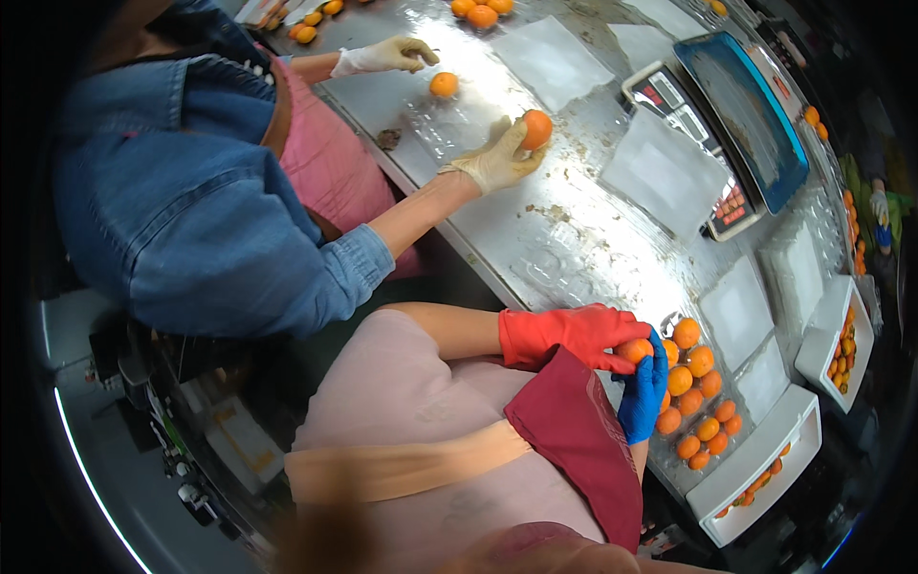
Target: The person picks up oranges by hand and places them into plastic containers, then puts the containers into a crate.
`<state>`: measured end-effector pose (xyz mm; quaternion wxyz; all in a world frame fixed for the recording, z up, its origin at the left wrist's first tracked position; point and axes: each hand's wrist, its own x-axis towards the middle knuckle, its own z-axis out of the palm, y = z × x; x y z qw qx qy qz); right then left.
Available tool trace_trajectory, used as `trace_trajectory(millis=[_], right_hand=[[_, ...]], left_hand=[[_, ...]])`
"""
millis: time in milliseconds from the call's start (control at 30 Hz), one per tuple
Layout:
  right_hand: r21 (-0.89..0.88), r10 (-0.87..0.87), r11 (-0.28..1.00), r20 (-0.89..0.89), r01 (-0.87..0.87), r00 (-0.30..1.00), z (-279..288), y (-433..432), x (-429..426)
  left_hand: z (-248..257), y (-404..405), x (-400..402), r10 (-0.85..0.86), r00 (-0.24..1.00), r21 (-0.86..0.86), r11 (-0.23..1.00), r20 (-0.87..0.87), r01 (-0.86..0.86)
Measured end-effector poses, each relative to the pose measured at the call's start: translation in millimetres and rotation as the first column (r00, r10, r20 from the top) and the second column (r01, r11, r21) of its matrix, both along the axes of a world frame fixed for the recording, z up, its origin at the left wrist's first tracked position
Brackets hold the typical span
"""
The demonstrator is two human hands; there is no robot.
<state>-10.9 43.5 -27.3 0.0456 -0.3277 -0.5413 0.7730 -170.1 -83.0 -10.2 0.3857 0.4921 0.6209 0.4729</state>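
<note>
My left hand [574, 336], in a red rubber glove, has its fingertips on an orange-coloured round fruit [634, 350]. From the other side, my right hand [640, 402] in a blue glove curls its fingers around the same fruit. The fruit sits between both hands at the near edge of the metal table [495, 237]. Just beyond my right hand lies a cluster of similar fruits [681, 380], seemingly on clear plastic. A second group [710, 436] of fruits rests close by. My right palm is partly hidden behind its fingers and the dark red apron [574, 430].
A co-worker's gloved hand [502, 161] grips a fruit [536, 130]; their other hand [391, 57] hovers near another fruit [444, 85]. Beyond are a digital scale [670, 90] with a blue tray [746, 115], white sheets [663, 168] and white boxes [803, 423] containing fruit.
</note>
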Motion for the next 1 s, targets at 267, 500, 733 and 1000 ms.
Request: trace_trajectory(millis=[267, 500, 733, 1000], right_hand=[[0.024, -0.228, 0.974, 0.057, 0.227, 0.972, -3, -3, -3], [-0.010, -0.156, 0.988, 0.030, 0.157, 0.987, 20, -4, -25], [-0.047, -0.212, 0.976, 0.014, 0.213, 0.977, 23, -10, -18], [-0.116, -0.190, 0.975, 0.022, 0.191, 0.981, 13, -14, -9]], left_hand=[[-25, 19, -2, -0.034, 0.996, 0.065, 0.997, -0.088, 0.040], [-24, 17, -4, 0.050, 0.854, 0.042, 0.996, 0.518, -0.084], [-11, 21, 3, 0.043, 0.924, 0.054, 0.996, 0.380, -0.068], [-14, 12, 7, 0.073, 0.882, -0.066, 0.997, 0.466, -0.048]])
